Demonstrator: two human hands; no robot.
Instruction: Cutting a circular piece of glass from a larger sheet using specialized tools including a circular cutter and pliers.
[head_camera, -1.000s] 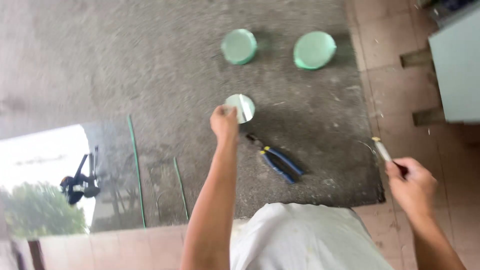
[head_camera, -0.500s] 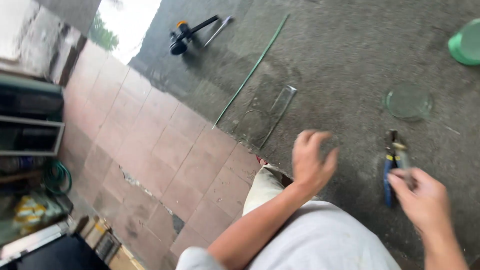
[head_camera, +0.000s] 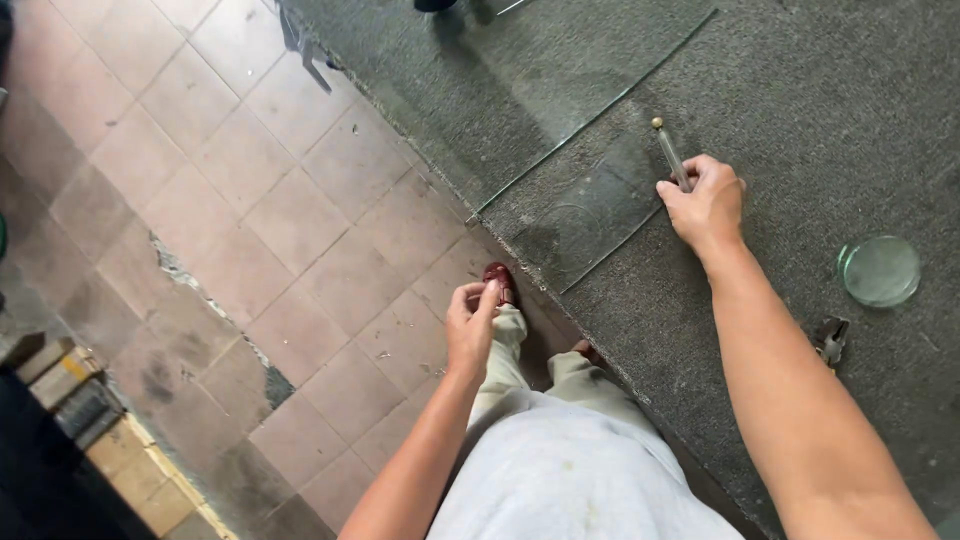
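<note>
right hand (head_camera: 706, 205): fingers clenched on thin glass cutter (head_camera: 670, 155), tip on glass sheet (head_camera: 585, 215) lying flat on grey desk (head_camera: 800, 120) | left hand (head_camera: 472, 325): loosely curled, grasping nothing, over tiled floor (head_camera: 250, 220) | sheet likely stiff, brittle, sharp-edged; lift by long edges | glass disc (head_camera: 879, 270) right of fingers

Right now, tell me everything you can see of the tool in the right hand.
The tool is a slim, pen-like rod with a pale, partly see-through shaft and a small brass-coloured knob at its far tip. The right hand grips its near end, hiding that part. It slants up and left from the fist, lying low over a glass sheet on the grey mat; whether the knob touches the glass cannot be told.
</note>
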